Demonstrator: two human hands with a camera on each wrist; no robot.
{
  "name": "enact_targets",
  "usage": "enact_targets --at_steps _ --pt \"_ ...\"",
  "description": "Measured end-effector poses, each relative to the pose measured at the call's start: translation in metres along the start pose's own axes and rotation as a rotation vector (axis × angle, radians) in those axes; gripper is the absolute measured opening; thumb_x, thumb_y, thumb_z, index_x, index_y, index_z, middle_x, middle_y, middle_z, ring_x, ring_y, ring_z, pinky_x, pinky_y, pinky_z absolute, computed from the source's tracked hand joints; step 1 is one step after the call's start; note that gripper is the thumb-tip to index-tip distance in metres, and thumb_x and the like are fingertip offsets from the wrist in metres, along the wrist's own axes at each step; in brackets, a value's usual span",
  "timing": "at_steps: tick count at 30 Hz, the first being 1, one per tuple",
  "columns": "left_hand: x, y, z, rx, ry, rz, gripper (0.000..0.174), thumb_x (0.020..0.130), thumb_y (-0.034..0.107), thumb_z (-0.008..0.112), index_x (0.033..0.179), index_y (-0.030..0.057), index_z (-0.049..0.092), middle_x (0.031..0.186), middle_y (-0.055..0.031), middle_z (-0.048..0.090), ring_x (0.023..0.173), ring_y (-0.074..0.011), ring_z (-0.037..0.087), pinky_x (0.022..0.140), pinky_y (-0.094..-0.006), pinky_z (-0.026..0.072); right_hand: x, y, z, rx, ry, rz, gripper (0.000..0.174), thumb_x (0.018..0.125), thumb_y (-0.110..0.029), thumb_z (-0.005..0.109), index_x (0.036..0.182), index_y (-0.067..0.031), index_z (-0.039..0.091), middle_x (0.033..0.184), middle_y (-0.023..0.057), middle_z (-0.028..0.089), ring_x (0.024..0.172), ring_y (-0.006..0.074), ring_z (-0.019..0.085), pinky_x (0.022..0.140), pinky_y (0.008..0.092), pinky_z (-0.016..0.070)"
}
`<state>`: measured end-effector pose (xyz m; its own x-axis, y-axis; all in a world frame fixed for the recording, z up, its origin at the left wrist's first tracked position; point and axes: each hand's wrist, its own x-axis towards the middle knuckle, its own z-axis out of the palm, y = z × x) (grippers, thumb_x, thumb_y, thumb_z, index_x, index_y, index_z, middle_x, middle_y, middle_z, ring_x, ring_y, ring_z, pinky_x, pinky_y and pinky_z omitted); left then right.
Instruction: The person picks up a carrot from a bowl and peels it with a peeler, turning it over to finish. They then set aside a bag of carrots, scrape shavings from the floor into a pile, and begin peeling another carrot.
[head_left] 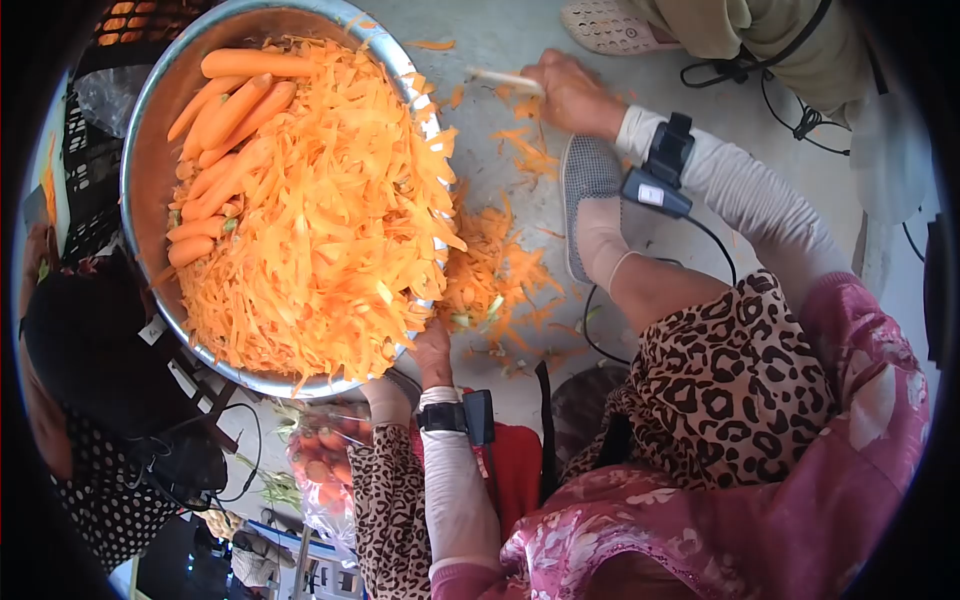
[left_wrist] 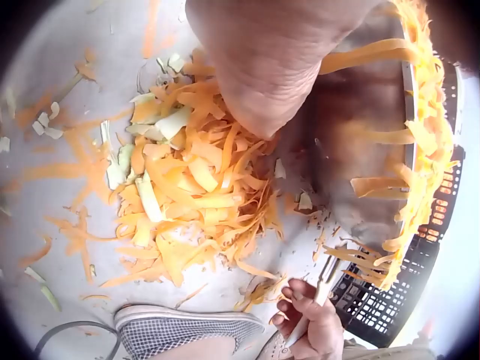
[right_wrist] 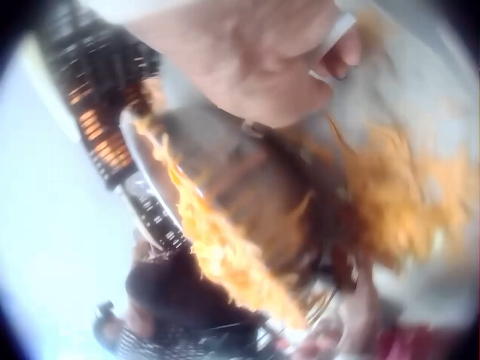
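A large metal basin [head_left: 135, 190] is heaped with carrot peelings [head_left: 330, 210], and several peeled carrots [head_left: 235, 115] lie along its left side. My right hand [head_left: 575, 92] grips a peeler [left_wrist: 327, 277] by its pale handle, out over the floor to the right of the basin. My left hand [head_left: 432, 352] is down at the basin's near right edge, beside a loose pile of peelings [left_wrist: 202, 180] on the floor. Its fingers are hidden in the head view, and in the left wrist view only the back part of the hand shows, so I cannot tell what they hold.
Black plastic crates [head_left: 95, 150] stand left of the basin. A clear bag of carrots [head_left: 325, 455] lies close to my leg. Another person in a dotted garment [head_left: 120, 500] sits at the left. My shoe [head_left: 588, 200] and some cables [head_left: 710, 240] are on the right.
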<state>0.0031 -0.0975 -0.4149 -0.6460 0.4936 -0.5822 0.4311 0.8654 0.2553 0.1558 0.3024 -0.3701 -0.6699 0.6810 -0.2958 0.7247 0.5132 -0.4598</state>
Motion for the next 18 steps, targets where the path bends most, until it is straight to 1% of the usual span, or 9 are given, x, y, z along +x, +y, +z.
enact_targets --at_steps 2,5,7,8,10,12,14,17,18 --pt "0.002 0.031 -0.014 -0.092 -0.028 0.007 0.039 0.09 0.033 0.05 0.114 0.0032 0.059 0.114 -0.015 0.063 0.107 -0.0364 0.055 0.093 -0.0422 0.0414 0.003 0.018 0.012 -0.041 0.021 0.039 0.034 0.072 0.001 0.057 0.103 -0.0119 0.065 0.096 0.0122 0.053 0.095 0.0326 0.053 0.082 0.0408 0.0446" --pt "0.002 0.067 -0.014 -0.28 0.12 0.059 0.041 0.09 0.035 0.05 0.114 0.0035 0.059 0.111 -0.0146 0.063 0.106 -0.0348 0.056 0.092 -0.0407 0.0422 -0.009 0.014 0.025 -0.098 0.045 0.03 0.04 0.07 0.002 0.059 0.108 -0.0132 0.063 0.098 0.0116 0.051 0.098 0.032 0.051 0.084 0.0394 0.0435" --pt "-0.009 0.111 -0.033 -0.214 -0.219 -0.096 0.06 0.087 0.034 0.061 0.132 0.0002 0.042 0.128 -0.0224 0.049 0.115 -0.0374 0.047 0.099 -0.0418 0.0357 -0.017 0.0 0.039 -0.025 -0.126 -0.058 0.043 0.069 0.004 0.06 0.111 -0.0097 0.06 0.097 0.0136 0.05 0.098 0.0326 0.051 0.084 0.0394 0.0441" --pt "-0.012 0.109 -0.023 -0.213 -0.22 -0.096 0.06 0.087 0.034 0.061 0.132 0.0002 0.042 0.128 -0.0224 0.049 0.115 -0.0374 0.047 0.099 -0.0418 0.0357 -0.024 -0.011 0.044 -0.016 -0.166 -0.09 0.045 0.068 0.005 0.06 0.111 -0.0063 0.058 0.098 0.0163 0.051 0.095 0.0345 0.053 0.082 0.0398 0.0456" --pt "-0.016 0.102 -0.002 -0.048 0.182 0.462 0.063 0.083 0.039 0.063 0.132 0.0053 0.043 0.127 -0.0253 0.048 0.119 -0.0417 0.042 0.098 -0.0474 0.0332 -0.033 -0.029 0.054 -0.002 -0.235 -0.2 0.039 0.069 0.001 0.06 0.107 -0.0051 0.059 0.097 0.0162 0.054 0.095 0.0344 0.055 0.08 0.0403 0.0473" --pt "-0.025 0.098 -0.003 -0.028 0.094 0.421 0.073 0.079 0.037 0.068 0.136 0.0057 0.037 0.131 -0.0256 0.041 0.121 -0.0429 0.037 0.101 -0.0475 0.0302 -0.044 -0.044 0.064 0.01 -0.308 -0.312 0.033 0.071 -0.003 0.061 0.104 -0.004 0.059 0.096 0.0161 0.056 0.094 0.0343 0.058 0.078 0.0407 0.049" --pt "-0.035 0.101 -0.01 0.087 0.043 0.318 0.096 0.067 0.035 0.079 0.142 0.0079 0.026 0.131 -0.0259 0.035 0.12 -0.0426 0.035 0.101 -0.047 0.0291 -0.051 -0.055 0.075 0.043 -0.603 -0.608 0.035 0.071 -0.005 0.062 0.106 -0.0039 0.058 0.097 0.0165 0.058 0.092 0.035 0.059 0.077 0.0404 0.0499" --pt "-0.044 0.091 -0.023 0.068 0.054 0.169 0.096 0.064 0.03 0.08 0.139 0.0046 0.027 0.127 -0.0284 0.038 0.117 -0.0446 0.036 0.1 -0.0503 0.0295 -0.048 -0.073 0.072 -0.004 -0.521 -0.572 0.036 0.072 -0.006 0.063 0.107 -0.0045 0.058 0.096 0.0166 0.059 0.093 0.0355 0.059 0.075 0.0407 0.0506" --pt "-0.045 0.084 -0.022 0.065 0.059 0.164 0.096 0.064 0.03 0.08 0.139 0.0046 0.027 0.127 -0.0284 0.038 0.117 -0.0446 0.036 0.1 -0.0503 0.0295 -0.045 -0.075 0.074 0.093 -0.387 -0.553 0.03 0.072 -0.008 0.063 0.103 -0.0048 0.061 0.094 0.0174 0.06 0.091 0.0364 0.059 0.073 0.0416 0.0504"
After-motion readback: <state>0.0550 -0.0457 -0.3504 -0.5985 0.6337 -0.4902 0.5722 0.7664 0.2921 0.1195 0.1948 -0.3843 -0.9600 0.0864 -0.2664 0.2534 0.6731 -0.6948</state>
